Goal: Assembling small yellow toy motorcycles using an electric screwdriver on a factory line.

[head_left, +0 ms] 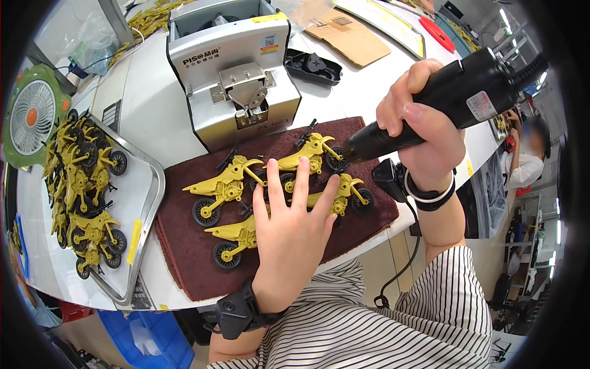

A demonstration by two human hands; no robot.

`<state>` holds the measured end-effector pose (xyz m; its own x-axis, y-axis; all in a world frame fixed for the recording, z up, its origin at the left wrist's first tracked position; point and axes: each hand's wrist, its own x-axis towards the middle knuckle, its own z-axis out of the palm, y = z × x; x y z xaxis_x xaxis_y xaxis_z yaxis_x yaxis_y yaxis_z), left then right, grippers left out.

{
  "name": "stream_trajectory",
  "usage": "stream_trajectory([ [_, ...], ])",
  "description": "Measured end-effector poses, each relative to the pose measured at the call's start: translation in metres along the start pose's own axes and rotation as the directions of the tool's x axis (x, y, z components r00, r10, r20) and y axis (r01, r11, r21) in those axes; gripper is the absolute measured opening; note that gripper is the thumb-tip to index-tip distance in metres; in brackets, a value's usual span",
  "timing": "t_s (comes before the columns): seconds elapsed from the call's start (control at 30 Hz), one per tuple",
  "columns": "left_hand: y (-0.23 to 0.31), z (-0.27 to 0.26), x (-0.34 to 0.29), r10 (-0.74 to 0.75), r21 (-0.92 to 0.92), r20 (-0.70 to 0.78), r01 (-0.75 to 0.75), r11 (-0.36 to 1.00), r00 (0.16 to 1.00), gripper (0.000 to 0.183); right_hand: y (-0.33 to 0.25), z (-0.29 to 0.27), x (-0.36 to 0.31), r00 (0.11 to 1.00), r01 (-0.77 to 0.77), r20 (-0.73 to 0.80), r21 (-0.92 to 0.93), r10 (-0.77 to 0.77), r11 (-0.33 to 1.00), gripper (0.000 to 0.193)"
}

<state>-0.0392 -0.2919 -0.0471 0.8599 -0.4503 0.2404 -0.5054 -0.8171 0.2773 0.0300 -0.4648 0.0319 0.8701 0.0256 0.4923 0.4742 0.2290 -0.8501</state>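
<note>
Several yellow toy motorcycles with black wheels lie on a dark brown cloth (175, 234). My left hand (289, 240) rests flat over them, fingers spread. Partly under that palm is the near-left motorcycle (233, 232); the far-left motorcycle (224, 186) lies beside my fingers. The right motorcycle (345, 189) is partly covered by my fingers. My right hand (427, 132) is wrapped around a black electric screwdriver (461, 83), held tilted. Its nose points down-left, next to the front wheel of the far motorcycle (307, 154); whether the bit touches anything I cannot tell.
A silver screw feeder (206, 83) stands behind the cloth, with a black plastic tray (313, 66) beside it. At left, a metal tray (153, 203) sits by a pile of toy motorcycles (80, 178) and a green fan (32, 114). A person (528, 154) sits far right.
</note>
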Motion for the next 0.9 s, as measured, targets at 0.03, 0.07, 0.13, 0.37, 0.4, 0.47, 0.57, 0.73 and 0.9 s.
stream_trajectory([
  [0.03,0.000,0.000,0.000,0.002,0.006,-0.002,-0.002,1.000,1.000,0.048,0.000,0.002,0.000,1.000,0.004,0.000,0.008,-0.004,1.000,0.017],
  [0.07,0.000,-0.001,0.000,0.003,0.013,-0.005,-0.003,1.000,1.000,0.048,0.000,0.003,0.000,1.000,0.008,0.000,0.016,-0.008,1.000,0.017],
  [0.13,0.001,0.001,0.000,0.005,0.009,-0.010,-0.005,1.000,1.000,0.048,0.000,0.001,0.000,1.000,-0.002,0.026,0.021,0.002,1.000,0.018],
  [0.37,-0.001,0.002,-0.001,0.013,0.000,-0.036,-0.013,1.000,0.999,0.050,-0.011,-0.006,0.017,0.998,-0.054,-0.026,-0.013,0.053,0.998,0.033],
  [0.4,-0.001,0.002,-0.001,0.012,-0.001,-0.036,-0.012,1.000,0.999,0.050,-0.014,-0.009,0.018,0.996,-0.049,-0.079,0.035,0.052,0.998,0.033],
  [0.47,0.000,0.002,0.000,0.003,0.001,-0.018,-0.003,1.000,1.000,0.051,-0.022,-0.016,0.022,0.995,0.007,-0.103,0.064,-0.001,0.998,0.033],
  [0.57,0.000,0.000,0.000,0.029,0.009,-0.020,-0.029,1.000,0.999,0.053,-0.034,-0.012,0.021,0.995,0.056,-0.090,0.029,-0.053,0.998,0.034],
  [0.73,0.027,0.000,0.011,-0.015,-0.103,-0.041,0.010,0.995,0.999,0.062,-0.040,-0.004,0.025,0.993,0.117,-0.004,0.056,-0.117,0.992,0.033],
  [0.9,0.039,0.023,0.029,-0.147,-0.351,-0.193,0.072,0.934,0.970,0.090,-0.047,0.079,0.039,0.916,0.272,-0.346,0.165,-0.203,0.948,0.025],
])
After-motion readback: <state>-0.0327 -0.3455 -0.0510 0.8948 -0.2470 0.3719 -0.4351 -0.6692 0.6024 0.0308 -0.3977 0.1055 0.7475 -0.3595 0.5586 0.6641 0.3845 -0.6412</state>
